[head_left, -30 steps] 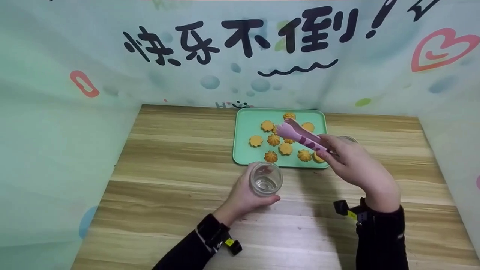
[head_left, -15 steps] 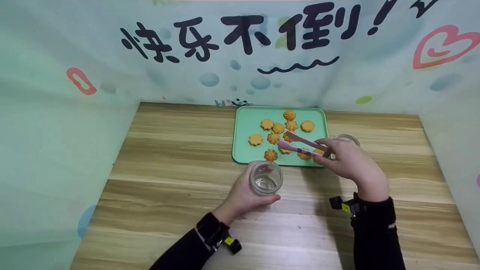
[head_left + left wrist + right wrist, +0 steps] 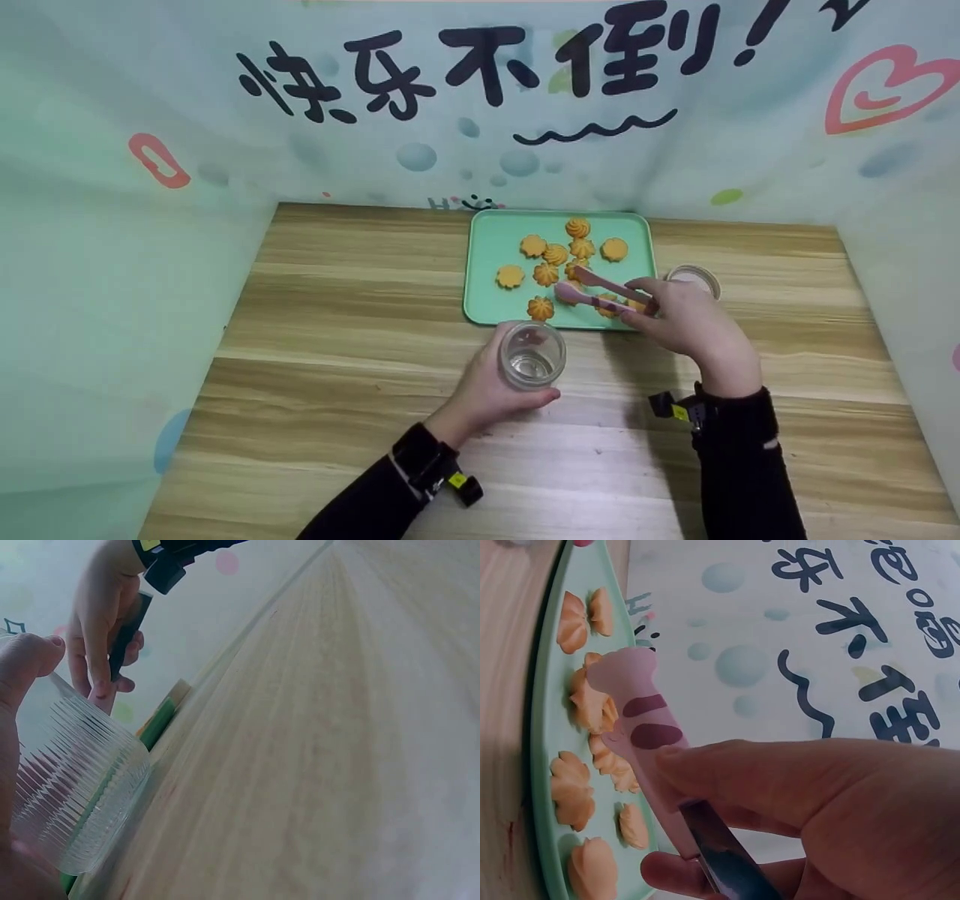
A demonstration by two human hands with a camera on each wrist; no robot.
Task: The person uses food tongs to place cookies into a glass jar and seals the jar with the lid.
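Pink tongs pinched in right grip, over cookies, left grip curled round glass jar

The head view looks forward and down on the desk, far enough back for left grip and right grip, the tray just toward three o'clock of centre, the backdrop at twelve. The left wrist view skims low across the desk, tilted, the jar very near at eight, right grip farther off at eleven. The right wrist view, strongly rolled, looks closely along the tongs; it shares tray and backdrop with the head view.
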